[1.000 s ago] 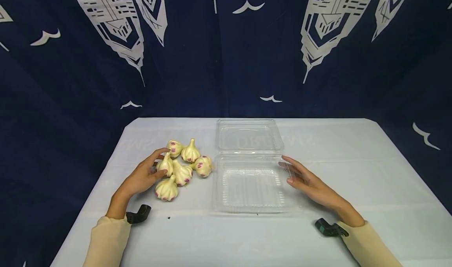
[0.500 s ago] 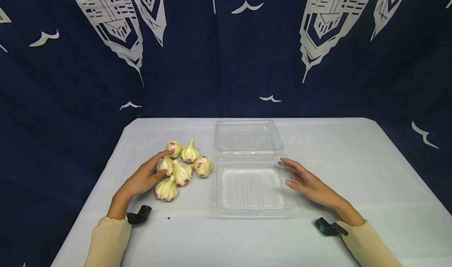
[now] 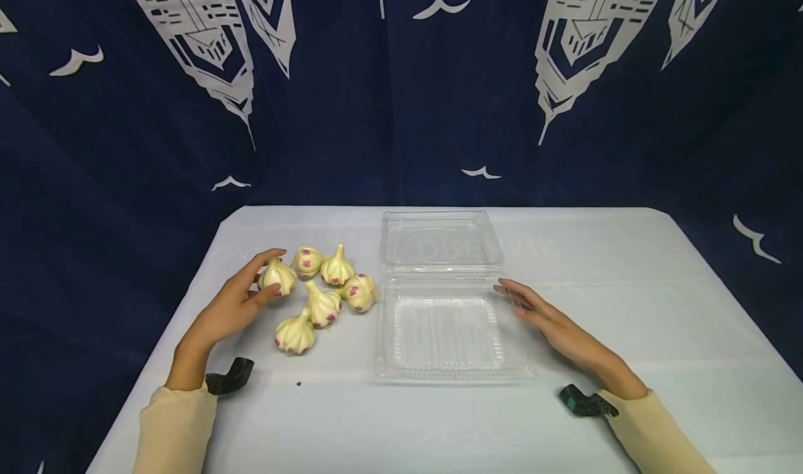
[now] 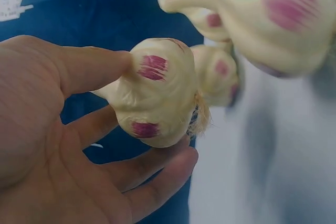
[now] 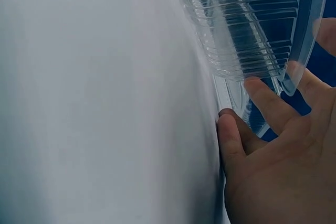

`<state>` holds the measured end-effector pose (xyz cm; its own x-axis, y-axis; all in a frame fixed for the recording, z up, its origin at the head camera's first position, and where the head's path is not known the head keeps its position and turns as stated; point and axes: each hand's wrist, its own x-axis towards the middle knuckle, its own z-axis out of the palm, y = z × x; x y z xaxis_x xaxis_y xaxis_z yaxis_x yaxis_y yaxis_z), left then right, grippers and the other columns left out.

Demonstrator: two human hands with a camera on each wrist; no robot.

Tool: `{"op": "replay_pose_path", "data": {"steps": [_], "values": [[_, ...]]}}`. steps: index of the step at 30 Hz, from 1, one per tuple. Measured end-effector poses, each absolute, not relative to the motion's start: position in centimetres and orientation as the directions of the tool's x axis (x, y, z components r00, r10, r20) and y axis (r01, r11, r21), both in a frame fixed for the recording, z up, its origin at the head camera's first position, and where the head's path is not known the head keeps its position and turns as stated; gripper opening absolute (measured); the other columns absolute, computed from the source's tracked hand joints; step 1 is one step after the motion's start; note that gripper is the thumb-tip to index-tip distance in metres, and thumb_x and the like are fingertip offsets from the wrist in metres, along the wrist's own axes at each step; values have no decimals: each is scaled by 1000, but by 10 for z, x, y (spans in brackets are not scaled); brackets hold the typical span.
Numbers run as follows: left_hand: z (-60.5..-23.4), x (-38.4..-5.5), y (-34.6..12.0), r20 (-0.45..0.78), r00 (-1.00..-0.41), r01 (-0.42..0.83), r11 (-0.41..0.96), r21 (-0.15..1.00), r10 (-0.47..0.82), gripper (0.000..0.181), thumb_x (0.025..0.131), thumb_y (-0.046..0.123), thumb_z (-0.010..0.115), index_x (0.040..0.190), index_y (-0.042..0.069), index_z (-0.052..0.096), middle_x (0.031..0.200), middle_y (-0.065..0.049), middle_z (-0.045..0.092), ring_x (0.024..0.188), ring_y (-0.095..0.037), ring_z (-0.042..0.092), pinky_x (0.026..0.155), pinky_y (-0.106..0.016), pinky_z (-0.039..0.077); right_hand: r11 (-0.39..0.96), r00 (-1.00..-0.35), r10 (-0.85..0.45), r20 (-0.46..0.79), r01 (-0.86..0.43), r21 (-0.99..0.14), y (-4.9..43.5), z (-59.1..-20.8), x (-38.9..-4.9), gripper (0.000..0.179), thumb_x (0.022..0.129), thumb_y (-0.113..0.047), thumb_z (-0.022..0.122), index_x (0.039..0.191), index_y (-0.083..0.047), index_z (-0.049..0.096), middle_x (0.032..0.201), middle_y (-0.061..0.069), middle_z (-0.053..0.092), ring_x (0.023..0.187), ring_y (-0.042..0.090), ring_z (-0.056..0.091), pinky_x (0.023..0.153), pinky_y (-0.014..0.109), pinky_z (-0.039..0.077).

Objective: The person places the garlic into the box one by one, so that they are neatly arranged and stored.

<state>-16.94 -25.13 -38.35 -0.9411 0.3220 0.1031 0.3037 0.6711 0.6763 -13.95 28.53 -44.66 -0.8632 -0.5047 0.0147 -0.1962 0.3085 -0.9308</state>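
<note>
In the head view my left hand (image 3: 228,303) holds one garlic bulb (image 3: 278,277) at the left of a loose group. The left wrist view shows the thumb against one side of this pale, purple-marked bulb (image 4: 152,95) and the fingers against the other, its stem toward the palm. My right hand (image 3: 561,327) rests at the right edge of an opened clear plastic clamshell container (image 3: 442,369). The right wrist view has its fairly straight fingers (image 5: 270,100) spread around the rim and lower side, the middle fingertip touching the underside.
Several more garlic bulbs (image 3: 323,305) lie loose between the left hand and the container. The container's lid (image 3: 442,242) lies folded back beyond its base. A white cloth (image 3: 389,432) covers the table, and a dark blue printed curtain (image 3: 401,111) hangs behind.
My left hand has moved left and slightly away from me, taking one garlic bulb out of the group. The right hand stays at the container's edge, its thumb shifted slightly.
</note>
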Motion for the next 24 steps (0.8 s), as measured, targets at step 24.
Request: {"op": "replay_pose_path", "data": {"steps": [24], "values": [[-356,-158,-173,323,-827,534,466,706,460,59,100,9,61,152,22,38,152,-4,44,132,-20,47,100,-45,50,296,-863,-505,-29,-141,-945,289,-446,-141,57,109,-18,42,160,-29,20,166,10,21,150,7,19,104,3,25]]}}
